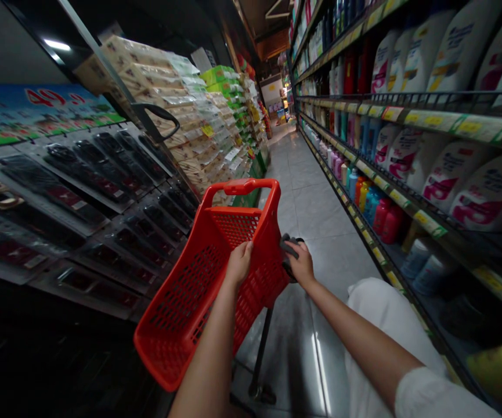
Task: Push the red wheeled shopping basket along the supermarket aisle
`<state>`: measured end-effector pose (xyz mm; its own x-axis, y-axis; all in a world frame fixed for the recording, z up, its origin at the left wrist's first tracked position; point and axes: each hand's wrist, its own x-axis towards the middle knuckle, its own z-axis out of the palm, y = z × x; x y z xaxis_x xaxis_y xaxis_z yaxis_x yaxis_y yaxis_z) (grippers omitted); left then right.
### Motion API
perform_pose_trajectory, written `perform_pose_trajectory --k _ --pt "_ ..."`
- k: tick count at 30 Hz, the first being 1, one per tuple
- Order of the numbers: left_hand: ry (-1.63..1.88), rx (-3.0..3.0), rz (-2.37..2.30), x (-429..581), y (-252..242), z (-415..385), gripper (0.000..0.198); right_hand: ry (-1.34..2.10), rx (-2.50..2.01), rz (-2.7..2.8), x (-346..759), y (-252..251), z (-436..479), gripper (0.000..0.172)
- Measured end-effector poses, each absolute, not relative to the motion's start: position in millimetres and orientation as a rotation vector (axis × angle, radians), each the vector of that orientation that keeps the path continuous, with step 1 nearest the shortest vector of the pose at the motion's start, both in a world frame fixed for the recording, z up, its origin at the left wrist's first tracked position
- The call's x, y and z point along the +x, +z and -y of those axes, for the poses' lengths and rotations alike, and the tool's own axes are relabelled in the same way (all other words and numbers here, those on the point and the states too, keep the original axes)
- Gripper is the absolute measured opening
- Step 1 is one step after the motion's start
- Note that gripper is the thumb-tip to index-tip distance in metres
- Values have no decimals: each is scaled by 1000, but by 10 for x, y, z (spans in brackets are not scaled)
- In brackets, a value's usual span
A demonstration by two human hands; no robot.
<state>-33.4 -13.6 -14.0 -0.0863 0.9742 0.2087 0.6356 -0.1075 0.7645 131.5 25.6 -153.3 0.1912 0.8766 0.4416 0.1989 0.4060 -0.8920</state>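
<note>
A red plastic shopping basket (198,290) with perforated walls tilts in front of me in a shop aisle; nothing shows inside it. My left hand (238,262) is closed over the basket's near rim. My right hand (301,264) grips a dark grey handle (288,244) at the basket's right side. A black pole (260,354) runs down from the basket to a wheel near the floor.
Shelves on the right (407,116) carry shampoo and detergent bottles. On the left hang packaged dark items (80,186), with stacked tissue packs (181,116) beyond. The grey tiled aisle (307,191) runs ahead. My white-clad knee (376,313) is at lower right.
</note>
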Motion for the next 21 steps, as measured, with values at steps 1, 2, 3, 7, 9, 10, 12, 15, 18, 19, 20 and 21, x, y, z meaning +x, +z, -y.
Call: perform_pose_trajectory --k 1,2,3,7,9,10,12,15,18,19,20,21 --pt "1051 1768 -1742 -333 -136 137 43 626 -1056 1210 1298 -1425 -341 40" --pt "1045 1769 -1746 -331 -130 140 42 608 -1032 1135 1277 -1289 -437 40" --pt "1039 1769 -1751 -328 -125 145 42 593 -1012 1098 1251 -1136 -537 42" --pt "1031 1753 -1754 -326 -111 161 41 548 -939 1201 1120 -619 -854 55" --pt "1028 1726 -1742 -333 -114 155 41 549 -910 1311 1049 -570 -894 62" --pt "1031 1711 -1737 -338 -117 148 41 561 -910 1350 1015 -618 -880 64" --pt "1051 1683 -1723 -349 -122 128 42 616 -952 1392 952 -838 -800 67" --pt "1085 1649 -1718 -362 -122 89 43 789 -1052 1403 864 -1290 -652 68" --pt "1101 1616 -1731 -372 -114 46 45 971 -1109 1303 798 -1518 -620 68" --pt "1108 1609 -1740 -377 -113 32 45 999 -1100 1268 789 -1504 -650 68" --pt "1116 1607 -1750 -382 -114 19 45 1004 -1069 1250 792 -1449 -701 67" --pt "1123 1611 -1760 -389 -116 6 45 997 -1015 1254 809 -1367 -768 67"
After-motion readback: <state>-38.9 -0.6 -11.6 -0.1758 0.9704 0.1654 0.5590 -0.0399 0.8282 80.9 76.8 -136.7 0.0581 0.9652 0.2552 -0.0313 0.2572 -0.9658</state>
